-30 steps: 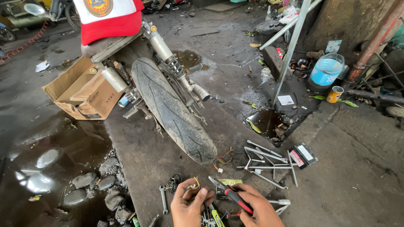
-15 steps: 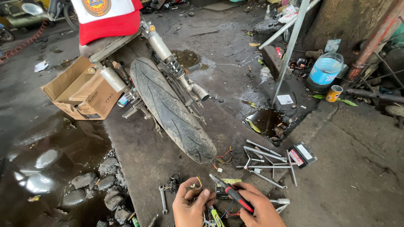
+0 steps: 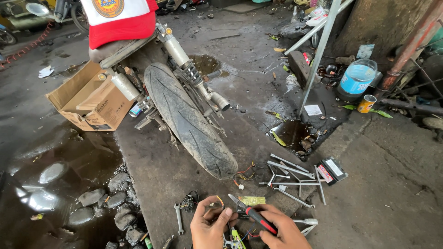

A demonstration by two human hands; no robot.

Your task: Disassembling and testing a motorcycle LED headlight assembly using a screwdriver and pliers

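- A red-handled tool (image 3: 254, 216) is gripped tight by the right hand (image 3: 280, 230), low on the concrete floor (image 3: 369, 203).
- Thin wires (image 3: 220, 201) are pinched by the left hand (image 3: 208, 226).
- Both hands are held close together.
- A motorbike tyre (image 3: 189, 122) is seen just above them.
- Metal wrenches (image 3: 290, 177) are laid nearby.
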